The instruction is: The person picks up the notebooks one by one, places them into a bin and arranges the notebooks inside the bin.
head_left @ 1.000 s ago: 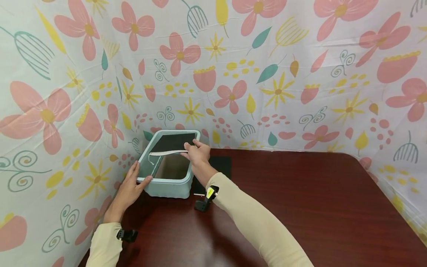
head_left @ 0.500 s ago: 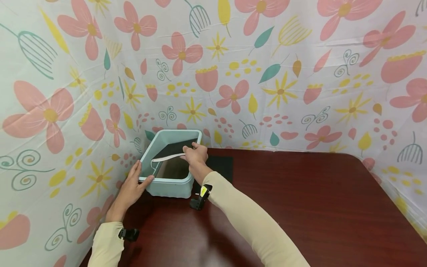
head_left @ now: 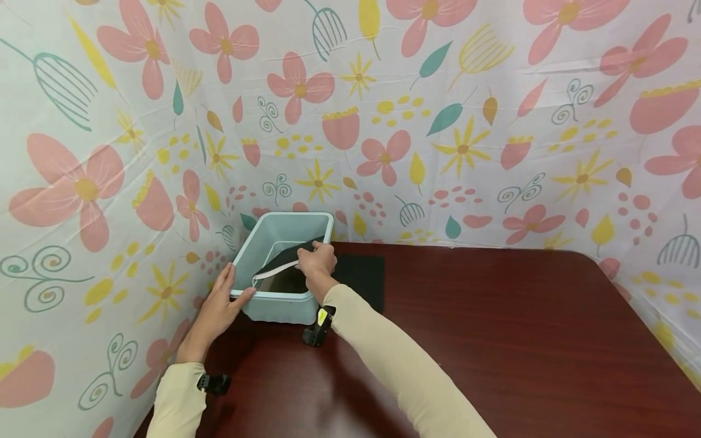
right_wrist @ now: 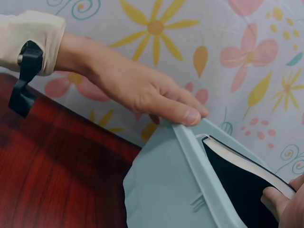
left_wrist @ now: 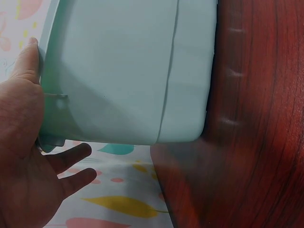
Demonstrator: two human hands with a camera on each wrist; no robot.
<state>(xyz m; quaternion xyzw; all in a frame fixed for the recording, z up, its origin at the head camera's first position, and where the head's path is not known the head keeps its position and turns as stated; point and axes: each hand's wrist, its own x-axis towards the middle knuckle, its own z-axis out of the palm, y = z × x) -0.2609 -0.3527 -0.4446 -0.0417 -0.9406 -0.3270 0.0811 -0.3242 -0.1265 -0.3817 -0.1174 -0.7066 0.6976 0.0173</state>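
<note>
A pale blue-green plastic bin [head_left: 279, 309] stands at the table's back left corner. My left hand [head_left: 216, 307] rests on its near left corner, thumb along the front rim and fingers along the left side. In the left wrist view, straight fingers [left_wrist: 78, 183] spread past the bin's edge. My right hand [head_left: 317, 261] pinches a black notebook [head_left: 289, 258] with white page edges by its near edge. The notebook slopes down inside the bin, and a thin ribbon shows at its left end in the right wrist view. The notebook's far part is hidden by the bin wall and hand.
A flat black rectangular thing [head_left: 361, 280] lies on the dark red wooden table [head_left: 465, 316], just right of the bin. Flower-patterned cloth [head_left: 383, 121] hangs close behind the bin and along its left side.
My right hand has lowered the notebook deeper into the bin, and more of the bin's inner walls shows. My left hand has stayed on the bin's corner.
</note>
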